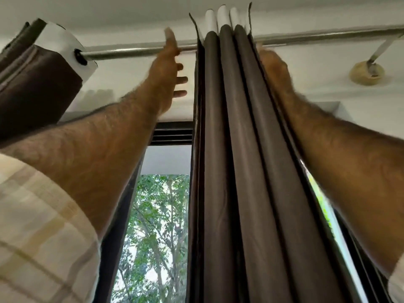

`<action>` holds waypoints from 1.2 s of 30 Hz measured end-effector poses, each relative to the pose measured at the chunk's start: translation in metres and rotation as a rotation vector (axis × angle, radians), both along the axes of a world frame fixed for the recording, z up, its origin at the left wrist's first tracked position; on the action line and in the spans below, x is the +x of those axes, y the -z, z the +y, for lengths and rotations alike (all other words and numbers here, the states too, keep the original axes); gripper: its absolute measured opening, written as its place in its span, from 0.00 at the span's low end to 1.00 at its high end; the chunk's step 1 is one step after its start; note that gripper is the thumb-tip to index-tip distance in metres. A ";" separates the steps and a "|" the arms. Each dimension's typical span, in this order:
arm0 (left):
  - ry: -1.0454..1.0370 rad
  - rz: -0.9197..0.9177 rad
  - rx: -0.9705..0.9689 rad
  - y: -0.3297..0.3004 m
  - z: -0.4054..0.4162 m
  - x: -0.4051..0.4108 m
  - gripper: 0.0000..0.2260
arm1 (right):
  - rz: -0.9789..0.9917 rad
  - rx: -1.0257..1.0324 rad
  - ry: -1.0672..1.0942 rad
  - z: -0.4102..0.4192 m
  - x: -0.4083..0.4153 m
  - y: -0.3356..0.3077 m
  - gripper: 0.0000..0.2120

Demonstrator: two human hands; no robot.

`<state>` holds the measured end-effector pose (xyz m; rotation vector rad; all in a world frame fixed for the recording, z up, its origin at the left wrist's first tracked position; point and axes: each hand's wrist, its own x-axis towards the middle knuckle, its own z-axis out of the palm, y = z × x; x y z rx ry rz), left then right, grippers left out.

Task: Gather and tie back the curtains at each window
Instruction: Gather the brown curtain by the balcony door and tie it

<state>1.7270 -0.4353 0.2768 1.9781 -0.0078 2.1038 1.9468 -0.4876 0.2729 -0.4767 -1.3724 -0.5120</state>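
Room: white ceiling (109, 9) and white wall above a dark-framed window (170, 136), seen from below; green trees (157, 226) showed through the glass.
Rod: a metal curtain rod (135, 51) ran across the top of the view, held at the right by a bracket on a round wall mount (366, 72).
Gathered curtain: a dark brown curtain (236, 149) hung bunched in tight vertical folds at the middle of the rod, its white lining (223, 15) standing up above the rod.
Second curtain: another brown curtain (32, 84) with a white header and a black eyelet sat on the rod at the far left, well apart from the bunched one.
Left hand: the left hand (168, 68) was raised to the rod just left of the bunched folds; its thumb rose past the rod, and its fingers (180, 80) were spread and straight (pointing toward the curtain's left edge, just beside it, whether touching I could not tell).
Right hand: the right hand (273, 66) was at the right side of the bunch just under the rod, blurred; its fingers were hidden behind the folds, so their state could not be told.
Sleeve: a pale checked sleeve (39, 226) covered the left upper arm at the lower left.
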 end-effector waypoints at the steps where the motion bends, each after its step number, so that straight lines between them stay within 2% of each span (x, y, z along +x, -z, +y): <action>1: 0.021 0.057 0.023 -0.007 0.000 0.007 0.37 | -0.036 -0.054 -0.179 0.000 -0.007 -0.007 0.25; 3: 0.053 0.175 0.049 -0.017 -0.001 0.021 0.38 | -0.126 -0.130 -0.407 0.006 -0.021 -0.019 0.27; 4: 0.055 0.204 0.058 -0.018 -0.001 0.026 0.39 | -0.165 -0.146 -0.400 0.008 -0.026 -0.022 0.29; 7: 0.028 0.180 0.056 -0.018 0.004 0.019 0.38 | -0.241 -0.166 -0.187 0.008 -0.020 -0.018 0.30; 10: -0.018 0.150 0.032 -0.003 0.002 0.003 0.34 | -0.210 -0.137 -0.114 -0.004 0.004 -0.009 0.30; 14: -0.007 -0.032 0.009 0.017 -0.002 0.002 0.29 | -0.033 -0.086 -0.199 -0.014 0.013 0.014 0.24; 15: -0.002 -0.027 -0.010 0.027 -0.002 0.006 0.30 | -0.037 -0.113 -0.213 -0.013 0.010 0.024 0.24; 19: 0.051 0.182 -0.036 0.063 -0.018 0.034 0.37 | -0.174 -0.281 -0.222 -0.002 -0.022 0.066 0.26; 23: 0.066 0.114 -0.102 0.086 -0.031 0.021 0.37 | -0.228 -0.332 -0.271 -0.011 -0.029 0.096 0.28; 26: 0.031 0.066 -0.199 0.111 -0.029 -0.003 0.36 | -0.155 -0.310 -0.333 -0.017 -0.014 0.120 0.27; 30: -0.025 -0.089 -0.305 0.152 -0.020 -0.016 0.33 | 0.071 -0.252 -0.424 -0.018 -0.008 0.150 0.26; 33: 0.000 0.013 -0.341 0.190 -0.022 0.003 0.26 | 0.047 -0.327 -0.448 -0.006 -0.027 0.188 0.31; 36: 0.092 0.178 -0.388 0.227 -0.029 0.021 0.26 | -0.038 -0.390 -0.423 0.003 -0.054 0.228 0.23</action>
